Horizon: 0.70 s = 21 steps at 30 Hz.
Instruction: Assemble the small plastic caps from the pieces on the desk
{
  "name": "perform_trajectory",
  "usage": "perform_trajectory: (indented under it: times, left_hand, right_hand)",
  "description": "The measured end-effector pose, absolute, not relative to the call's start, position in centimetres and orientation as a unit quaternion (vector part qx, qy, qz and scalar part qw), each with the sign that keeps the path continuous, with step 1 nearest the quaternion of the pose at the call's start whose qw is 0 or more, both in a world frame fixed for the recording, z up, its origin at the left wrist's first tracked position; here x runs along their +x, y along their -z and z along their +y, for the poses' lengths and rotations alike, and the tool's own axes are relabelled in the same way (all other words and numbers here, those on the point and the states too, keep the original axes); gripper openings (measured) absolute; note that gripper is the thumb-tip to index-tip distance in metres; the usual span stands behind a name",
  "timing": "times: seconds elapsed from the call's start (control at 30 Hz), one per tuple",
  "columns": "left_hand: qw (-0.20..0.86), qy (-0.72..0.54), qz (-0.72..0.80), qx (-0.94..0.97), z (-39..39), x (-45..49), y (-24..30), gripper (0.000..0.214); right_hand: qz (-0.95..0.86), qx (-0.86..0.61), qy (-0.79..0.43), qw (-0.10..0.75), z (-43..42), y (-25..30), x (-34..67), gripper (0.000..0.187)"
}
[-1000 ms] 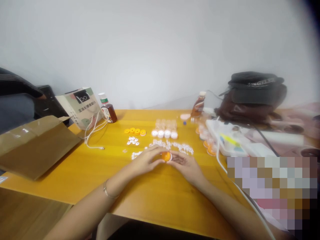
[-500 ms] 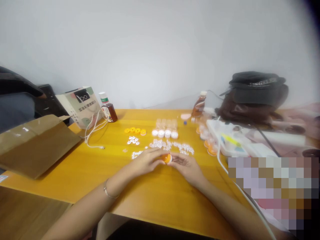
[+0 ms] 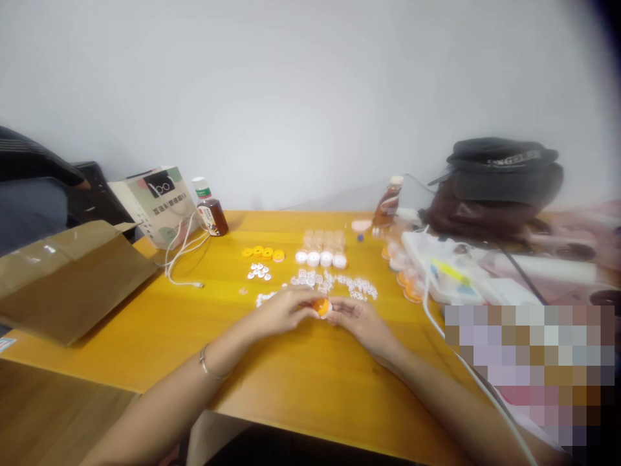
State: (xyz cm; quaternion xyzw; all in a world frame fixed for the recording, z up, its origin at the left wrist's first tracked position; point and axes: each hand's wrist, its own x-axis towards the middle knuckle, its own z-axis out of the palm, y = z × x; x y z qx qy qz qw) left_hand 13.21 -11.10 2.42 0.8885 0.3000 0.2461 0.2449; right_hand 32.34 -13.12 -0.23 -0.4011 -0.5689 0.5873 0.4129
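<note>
Between my two hands, just above the table, is a small round orange-and-white plastic part (image 3: 322,308). My left hand (image 3: 287,309) grips its left side with thumb and fingers. On its right edge my right hand (image 3: 359,320) is closed, fingers and thumb pinching. Beyond the hands lie loose small white plastic pieces (image 3: 310,279), more of them (image 3: 359,287) to the right. A row of white round caps (image 3: 320,259) stands behind, in front of clear cups (image 3: 324,240). Farther left are yellow discs (image 3: 263,253) and small white round pieces (image 3: 259,271).
At left are an open cardboard box (image 3: 72,285), a printed paper bag (image 3: 160,207), a white cable (image 3: 184,259) and a brown bottle (image 3: 212,217). To the right stand another bottle (image 3: 387,204), orange-and-white assembled pieces (image 3: 410,288), a white tray (image 3: 436,268) and a black cap (image 3: 499,168).
The orange-and-white part has turned slightly between my hands, showing more of its orange face. My hands stay in nearly the same place.
</note>
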Motion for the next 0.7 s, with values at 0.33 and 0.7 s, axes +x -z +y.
perform_trajectory:
  times: [0.33, 0.7]
  left_hand:
    - [0.154, -0.232, 0.313, 0.908, -11.48, 13.73, -2.07, 0.031]
    - [0.118, -0.233, 0.295, 0.919, -11.81, 13.56, -2.38, 0.030]
  right_hand:
    - [-0.450, -0.397, -0.668, 0.440, -13.81, 0.55, 31.97, 0.035]
    - [-0.434, -0.363, -0.698, 0.438, -13.71, 0.68, 32.21, 0.026]
